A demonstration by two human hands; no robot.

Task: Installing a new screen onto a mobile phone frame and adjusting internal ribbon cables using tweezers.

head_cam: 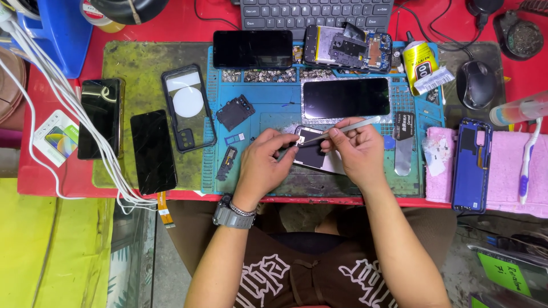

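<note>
Both hands meet at center frame over the blue mat [268,114] on the desk [188,20]. The left hand [264,162] pinches the left edge of a small phone part [313,149], a dark panel with a pale lower edge lying flat on the mat, fingers [285,142] curled onto it. The right hand [357,151] is clenched around metal tweezers [342,130]. The tweezers' long axis runs from upper right down to lower left, and the tip rests on the part's upper left corner, right beside the left fingertips. The part sits directly under and between the 2 hands, touching both; the left hand covers more of it. Cannot tell whether the tweezer tips hold anything. Just above lies a black screen [346,97], and right of the hands a flat metal pry tool [403,142].
</note>
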